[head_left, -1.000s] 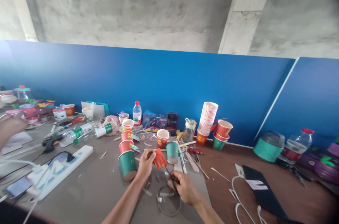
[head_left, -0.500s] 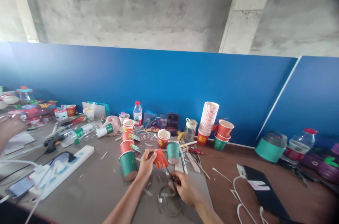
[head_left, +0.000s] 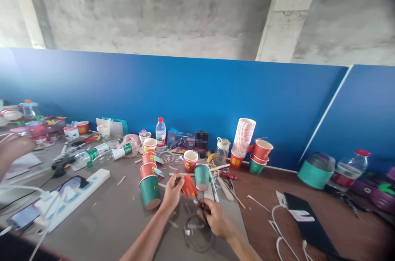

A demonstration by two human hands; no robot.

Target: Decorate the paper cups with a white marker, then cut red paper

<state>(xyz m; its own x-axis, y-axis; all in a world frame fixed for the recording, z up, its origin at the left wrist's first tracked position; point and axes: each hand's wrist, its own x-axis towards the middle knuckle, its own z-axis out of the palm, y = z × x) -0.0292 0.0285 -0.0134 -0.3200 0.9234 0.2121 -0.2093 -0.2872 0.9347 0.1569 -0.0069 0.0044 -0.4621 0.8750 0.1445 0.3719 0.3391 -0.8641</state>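
My left hand [head_left: 171,192] pinches a red piece of cut paper cup [head_left: 188,186] above the grey table. My right hand [head_left: 216,219] grips black scissors [head_left: 201,209], whose blades point up into the red piece. A green paper cup [head_left: 149,191] stands just left of my left hand, with two red cups [head_left: 147,167] lined up behind it. Another green cup [head_left: 201,176] stands upside down just beyond the red piece. A clear ring [head_left: 198,237] lies on the table under my right wrist.
A tall stack of paper cups [head_left: 243,141] stands by the blue wall. Water bottles [head_left: 159,132], a white power strip [head_left: 71,198], a glue gun [head_left: 61,163] and paper scraps litter the table. Another person's hand [head_left: 14,148] is at far left. A black notebook [head_left: 307,223] lies right.
The red piece has tilted and dropped slightly toward the scissors; both hands stay in nearly the same place. The view shifted a little.
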